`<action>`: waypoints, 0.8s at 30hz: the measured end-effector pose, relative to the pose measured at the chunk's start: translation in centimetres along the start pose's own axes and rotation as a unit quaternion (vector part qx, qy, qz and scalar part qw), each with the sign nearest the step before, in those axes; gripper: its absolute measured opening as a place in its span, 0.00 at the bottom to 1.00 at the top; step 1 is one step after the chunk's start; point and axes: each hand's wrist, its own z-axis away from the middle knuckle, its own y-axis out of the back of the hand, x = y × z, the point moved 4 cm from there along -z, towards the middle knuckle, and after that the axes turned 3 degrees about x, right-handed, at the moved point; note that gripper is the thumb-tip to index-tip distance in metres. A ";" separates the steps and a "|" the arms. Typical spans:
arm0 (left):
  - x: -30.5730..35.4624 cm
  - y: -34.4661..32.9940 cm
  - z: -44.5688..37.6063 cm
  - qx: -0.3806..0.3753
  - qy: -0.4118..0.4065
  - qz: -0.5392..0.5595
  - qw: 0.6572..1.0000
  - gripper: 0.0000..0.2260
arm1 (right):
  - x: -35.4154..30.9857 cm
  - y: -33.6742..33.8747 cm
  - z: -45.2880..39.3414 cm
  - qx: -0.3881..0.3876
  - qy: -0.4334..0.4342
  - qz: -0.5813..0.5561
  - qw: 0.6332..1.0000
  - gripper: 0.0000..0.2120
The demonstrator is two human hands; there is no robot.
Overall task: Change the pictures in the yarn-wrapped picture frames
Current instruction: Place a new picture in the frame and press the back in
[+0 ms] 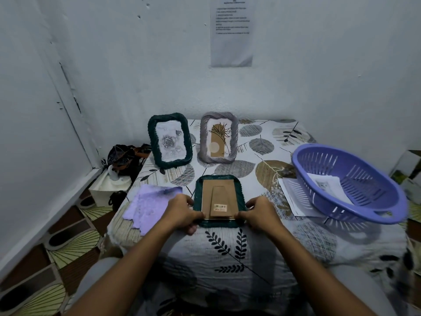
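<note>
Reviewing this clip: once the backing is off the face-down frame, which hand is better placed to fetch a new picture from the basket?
Right, probably. The right hand grips the face-down green frame on the side nearer the purple basket holding printed sheets; the left hand would cross over.

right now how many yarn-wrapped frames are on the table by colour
dark green: 2, one upright at the back and one face down gripped at its near corners by the left hand and the right hand
grey: 1, upright at the back
total: 3
</note>
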 end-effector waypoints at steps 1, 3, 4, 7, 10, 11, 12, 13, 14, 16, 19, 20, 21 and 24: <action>-0.1 0.1 0.0 -0.002 0.005 0.007 1.000 0.21 | -0.1 0.1 0.1 -0.003 -0.003 -0.001 1.000 0.26; -0.1 0.1 0.0 -0.007 0.016 0.024 1.000 0.21 | -0.1 0.1 0.0 -0.013 -0.011 -0.006 1.000 0.21; -0.1 0.1 0.0 -0.010 0.020 0.031 0.999 0.20 | 0.0 0.0 -0.1 -0.020 -0.016 -0.011 1.000 0.19; 0.0 0.0 0.1 -0.021 0.027 0.044 0.998 0.18 | 0.3 0.1 -0.5 -0.035 -0.028 -0.020 0.999 0.14; -0.3 -0.2 -0.2 -0.030 0.044 0.067 0.996 0.17 | 0.1 0.2 -0.5 -0.048 -0.039 -0.034 0.997 0.11; -0.5 -0.3 -0.4 -0.032 0.051 0.077 0.995 0.17 | 0.1 0.2 -0.5 -0.052 -0.045 -0.037 0.997 0.11; -0.7 -0.4 -0.7 -0.034 0.059 0.087 0.994 0.17 | 0.1 0.2 -0.5 -0.055 -0.050 -0.040 0.996 0.11; -0.9 -0.4 -0.9 -0.037 0.066 0.097 0.992 0.16 | 0.1 0.2 -0.5 -0.058 -0.054 -0.044 0.996 0.11; -1.0 -0.5 -1.1 -0.039 0.072 0.106 0.991 0.16 | 0.0 0.1 -0.6 -0.058 -0.057 -0.047 0.996 0.11; -1.1 -0.6 -1.2 -0.040 0.083 0.128 0.988 0.14 | 0.0 0.1 -0.6 -0.060 -0.063 -0.051 0.995 0.11; -1.2 -0.8 -1.2 -0.048 0.097 0.164 0.981 0.14 | 0.2 0.0 -0.8 -0.067 -0.075 -0.062 0.993 0.09; -1.2 -0.8 -1.2 -0.049 0.100 0.169 0.979 0.15 | 0.3 -0.1 -0.9 -0.066 -0.076 -0.062 0.993 0.10; -1.3 -0.8 -1.2 -0.051 0.102 0.174 0.978 0.15 | 0.4 -0.1 -1.0 -0.067 -0.079 -0.064 0.993 0.10; -1.4 -0.8 -1.3 -0.056 0.107 0.182 0.976 0.14 | 0.4 -0.1 -1.0 -0.073 -0.100 -0.085 0.989 0.09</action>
